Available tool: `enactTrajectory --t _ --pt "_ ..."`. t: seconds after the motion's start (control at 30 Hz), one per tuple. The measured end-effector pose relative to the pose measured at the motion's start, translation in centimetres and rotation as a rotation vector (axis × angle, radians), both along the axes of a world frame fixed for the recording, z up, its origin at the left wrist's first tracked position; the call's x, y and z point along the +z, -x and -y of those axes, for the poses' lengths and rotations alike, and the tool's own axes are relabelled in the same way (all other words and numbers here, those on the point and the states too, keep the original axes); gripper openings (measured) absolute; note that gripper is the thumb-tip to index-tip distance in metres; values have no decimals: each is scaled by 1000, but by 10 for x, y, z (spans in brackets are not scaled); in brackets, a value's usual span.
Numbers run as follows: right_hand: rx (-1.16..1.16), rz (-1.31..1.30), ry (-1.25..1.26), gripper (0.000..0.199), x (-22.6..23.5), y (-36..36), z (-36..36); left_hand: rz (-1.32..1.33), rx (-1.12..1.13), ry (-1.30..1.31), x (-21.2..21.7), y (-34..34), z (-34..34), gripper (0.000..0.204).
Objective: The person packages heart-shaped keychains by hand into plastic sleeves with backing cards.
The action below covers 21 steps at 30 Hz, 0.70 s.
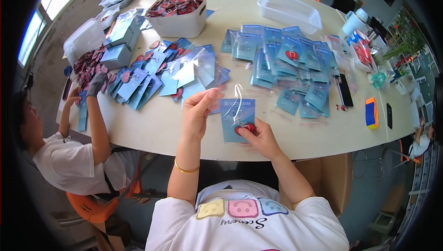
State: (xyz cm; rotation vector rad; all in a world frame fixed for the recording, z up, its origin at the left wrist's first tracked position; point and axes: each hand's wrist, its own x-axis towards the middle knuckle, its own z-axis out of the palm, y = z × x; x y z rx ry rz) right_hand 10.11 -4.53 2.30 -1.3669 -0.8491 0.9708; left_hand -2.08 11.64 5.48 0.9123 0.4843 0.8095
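In front of me, near the table's front edge, is a blue card with a red pendant in a clear plastic bag. My right hand grips its lower right part, the thumb over the red pendant. My left hand is closed in a pinch at the bag's clear upper left edge. Beyond my left hand lie loose blue cards, some with red pendants. Bagged cards are heaped beyond my right hand, several with a red strip along the bag's edge.
A white tub of red pendants stands at the back left, an empty clear tray at the back right. On the left a co-worker handles a card beside loose pendants. A black phone and tape roll lie right.
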Motion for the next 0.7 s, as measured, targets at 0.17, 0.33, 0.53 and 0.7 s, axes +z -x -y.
enactTrajectory --t 0.17,0.33,0.53,0.7 --pt "200 -69 -15 28 4 -11 8 -25 63 -57 -4 6 -7 18" --pt "293 22 -26 28 0 -24 13 -99 -55 -151 -5 2 -5 14" --pt "238 99 82 28 6 -24 15 16 20 -97 -8 3 -1 12" --pt "109 -23 -110 31 -12 -15 13 -75 3 -94 -13 -2 4 7"
